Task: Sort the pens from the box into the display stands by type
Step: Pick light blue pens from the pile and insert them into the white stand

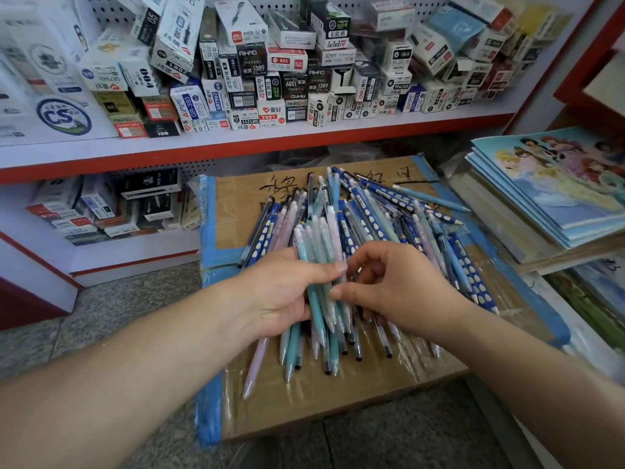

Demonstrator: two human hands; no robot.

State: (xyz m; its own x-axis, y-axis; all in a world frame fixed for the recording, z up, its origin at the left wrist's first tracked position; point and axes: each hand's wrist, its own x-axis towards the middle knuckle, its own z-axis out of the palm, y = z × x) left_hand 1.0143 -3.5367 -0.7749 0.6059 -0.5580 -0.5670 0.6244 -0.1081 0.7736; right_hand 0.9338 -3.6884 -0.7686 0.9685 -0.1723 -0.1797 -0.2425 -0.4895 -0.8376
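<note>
L hand (280, 292) grip is clamped on a pastel pen bundle (316, 252) above the pen pile (372, 211) on the taped cardboard box (236, 204); R hand (402, 292) fingers curl at the bundle, thumb touching it, grip state cannot be told.

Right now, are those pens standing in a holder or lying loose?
Lying loose: the pens sprawl in a heap on the cardboard box; the left hand grips a bunch.
</note>
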